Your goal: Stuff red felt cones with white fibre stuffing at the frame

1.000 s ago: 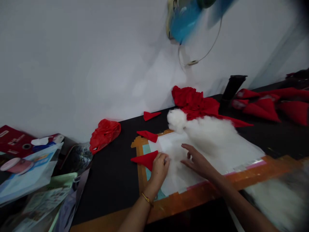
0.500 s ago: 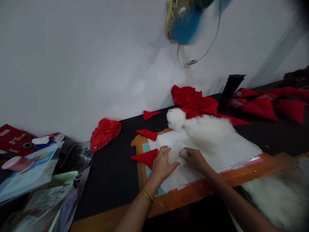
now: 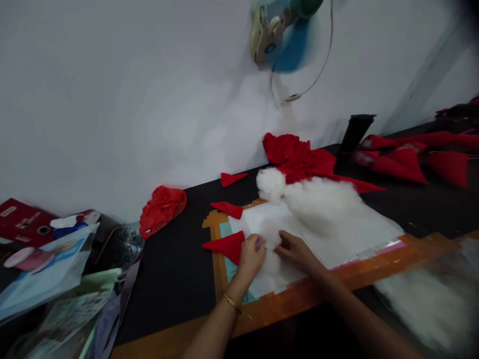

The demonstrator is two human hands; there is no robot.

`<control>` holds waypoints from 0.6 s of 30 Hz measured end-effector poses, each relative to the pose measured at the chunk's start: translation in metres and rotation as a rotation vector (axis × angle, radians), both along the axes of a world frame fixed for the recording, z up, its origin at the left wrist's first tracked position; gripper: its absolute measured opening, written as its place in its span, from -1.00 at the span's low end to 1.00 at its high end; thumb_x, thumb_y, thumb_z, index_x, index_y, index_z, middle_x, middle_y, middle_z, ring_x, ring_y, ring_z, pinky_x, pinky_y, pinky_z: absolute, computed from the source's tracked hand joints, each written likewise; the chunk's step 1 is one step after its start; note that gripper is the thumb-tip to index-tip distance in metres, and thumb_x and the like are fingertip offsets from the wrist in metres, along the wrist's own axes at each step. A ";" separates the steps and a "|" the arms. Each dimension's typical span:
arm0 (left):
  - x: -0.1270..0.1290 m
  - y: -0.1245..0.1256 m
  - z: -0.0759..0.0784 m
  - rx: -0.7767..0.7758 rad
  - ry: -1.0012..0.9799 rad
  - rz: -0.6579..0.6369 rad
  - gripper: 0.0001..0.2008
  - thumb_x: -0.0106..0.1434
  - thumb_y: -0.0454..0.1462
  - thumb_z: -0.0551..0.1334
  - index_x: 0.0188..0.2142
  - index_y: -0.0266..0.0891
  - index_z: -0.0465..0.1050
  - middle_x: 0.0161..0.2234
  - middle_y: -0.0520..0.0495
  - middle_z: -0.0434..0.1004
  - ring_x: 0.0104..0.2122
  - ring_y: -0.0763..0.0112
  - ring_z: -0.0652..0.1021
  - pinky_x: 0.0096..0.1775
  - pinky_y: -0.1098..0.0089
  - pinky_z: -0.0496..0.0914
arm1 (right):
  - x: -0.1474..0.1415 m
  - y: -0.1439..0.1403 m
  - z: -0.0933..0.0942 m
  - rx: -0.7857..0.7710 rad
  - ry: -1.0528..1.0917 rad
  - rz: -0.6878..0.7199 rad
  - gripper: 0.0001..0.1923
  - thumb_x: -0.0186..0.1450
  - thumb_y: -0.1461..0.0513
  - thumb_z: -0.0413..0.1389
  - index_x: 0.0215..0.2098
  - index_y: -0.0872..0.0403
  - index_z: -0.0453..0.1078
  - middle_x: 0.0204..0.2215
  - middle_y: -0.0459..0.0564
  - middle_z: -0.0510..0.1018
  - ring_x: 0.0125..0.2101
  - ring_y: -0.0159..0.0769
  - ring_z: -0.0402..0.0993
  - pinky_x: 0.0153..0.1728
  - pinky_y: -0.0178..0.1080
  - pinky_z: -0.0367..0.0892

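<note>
My left hand (image 3: 250,257) and my right hand (image 3: 295,252) meet over a small tuft of white stuffing (image 3: 270,238), both pinching it between the fingertips. The tuft lies on a white sheet (image 3: 366,232) taped to a board with an orange tape border (image 3: 322,291). A red fabric cone (image 3: 224,246) lies just left of my left hand, touching it. A big heap of white stuffing (image 3: 322,202) sits behind my hands on the sheet.
Two more red cones (image 3: 227,209) (image 3: 232,178) and a crumpled red bag (image 3: 161,208) lie on the black table. Red cloth (image 3: 299,157), a black tube (image 3: 354,132) and more red cones (image 3: 411,162) sit at the back right. Packets (image 3: 45,269) clutter the left. A fan (image 3: 279,30) hangs above.
My right hand slid left to meet my left hand. The left hand opened flat on the sheet, then both hands closed their fingers on the small tuft of stuffing.
</note>
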State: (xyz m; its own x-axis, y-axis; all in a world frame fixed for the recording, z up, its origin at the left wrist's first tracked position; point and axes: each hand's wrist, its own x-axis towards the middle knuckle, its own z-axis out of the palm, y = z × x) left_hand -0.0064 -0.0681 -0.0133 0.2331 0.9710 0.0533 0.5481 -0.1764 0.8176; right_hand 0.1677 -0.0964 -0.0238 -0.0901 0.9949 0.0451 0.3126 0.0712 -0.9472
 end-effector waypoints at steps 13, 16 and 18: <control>-0.009 0.006 -0.001 -0.091 -0.076 0.076 -0.95 0.09 -0.34 0.20 -0.48 -0.26 0.41 -0.56 0.09 0.35 -0.48 0.46 0.37 -0.40 0.47 0.23 | -0.003 0.007 -0.002 0.017 -0.094 -0.094 -0.76 0.15 0.17 0.01 -0.37 0.07 0.48 -0.62 -0.13 0.45 -0.60 -0.35 0.34 -0.57 -0.34 0.23; -0.014 0.013 0.000 -0.064 -0.080 0.128 -0.92 0.12 -0.31 0.17 -0.48 -0.25 0.39 -0.55 0.09 0.33 -0.47 0.45 0.37 -0.38 0.46 0.23 | 0.009 0.007 -0.005 -0.013 -0.116 -0.125 -0.65 0.21 0.09 -0.02 -0.25 0.09 0.52 -0.57 -0.08 0.52 -0.65 -0.34 0.35 -0.61 -0.32 0.27; -0.017 0.014 0.000 -0.051 -0.082 0.148 -0.92 0.13 -0.31 0.16 -0.48 -0.25 0.38 -0.54 0.09 0.32 -0.47 0.45 0.36 -0.38 0.46 0.23 | 0.015 0.007 -0.007 -0.023 -0.132 -0.141 -0.62 0.23 0.09 -0.03 -0.22 0.10 0.53 -0.53 -0.06 0.55 -0.66 -0.34 0.37 -0.63 -0.31 0.28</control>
State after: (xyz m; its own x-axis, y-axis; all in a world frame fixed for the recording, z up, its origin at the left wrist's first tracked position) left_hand -0.0236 -0.0541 -0.0129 0.0844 0.9963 0.0161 0.4961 -0.0560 0.8665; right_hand 0.1827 -0.0894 -0.0304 0.0469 0.9987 0.0195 0.4392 -0.0031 -0.8984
